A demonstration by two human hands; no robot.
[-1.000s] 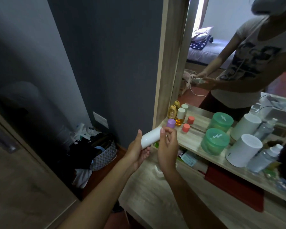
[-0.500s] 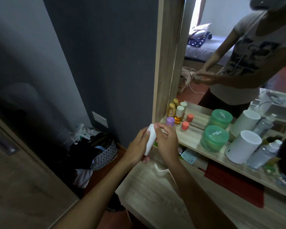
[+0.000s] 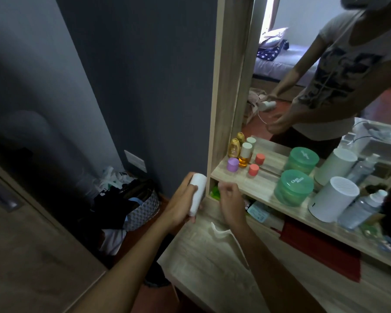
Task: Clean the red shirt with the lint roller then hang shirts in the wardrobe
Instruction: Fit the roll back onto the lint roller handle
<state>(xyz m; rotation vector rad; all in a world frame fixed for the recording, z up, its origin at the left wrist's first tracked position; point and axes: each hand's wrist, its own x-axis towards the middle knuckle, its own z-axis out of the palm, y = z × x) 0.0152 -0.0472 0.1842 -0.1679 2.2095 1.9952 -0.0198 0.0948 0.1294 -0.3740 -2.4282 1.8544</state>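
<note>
My left hand [image 3: 180,205] grips a white lint roller [image 3: 197,193] held nearly upright in front of the dressing table's left end. Just to its right, my right hand [image 3: 229,201] is loosely curled and apart from the roller; I cannot see anything in it. A thin white sheet [image 3: 221,232] lies on the tabletop beneath that hand. A red cloth [image 3: 321,249] sits under the shelf at the right. The mirror [image 3: 280,71] reflects a person holding the roller.
The wooden shelf [image 3: 264,188] carries small bottles, two green jars [image 3: 294,187], white cylinders [image 3: 332,198] and spray bottles. The lower tabletop [image 3: 212,267] lies below it. A basket of clothes [image 3: 136,206] stands on the floor at the left by a wooden door [image 3: 20,256].
The roller swung from lying across both hands to nearly upright in my left hand. My right hand came off it and moved slightly right.
</note>
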